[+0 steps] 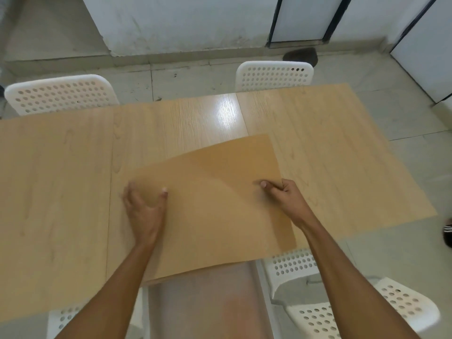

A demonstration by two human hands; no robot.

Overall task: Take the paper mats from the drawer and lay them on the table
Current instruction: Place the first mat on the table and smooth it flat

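Observation:
Brown paper mats (215, 199) lie in a thin stack over the near edge of the light wooden table (330, 143), their near side sticking out past the edge. My left hand (144, 209) grips the stack's left side, thumb on top. My right hand (283, 194) pinches the right edge, thumb on top and fingers curled under. No drawer is in view.
Two white perforated chairs stand at the table's far side, one chair (58, 94) on the left and another chair (274, 75) on the right. Two more white chairs sit at the near side, one chair (354, 302) to my right. A dark shoe (447, 232) shows at the right edge.

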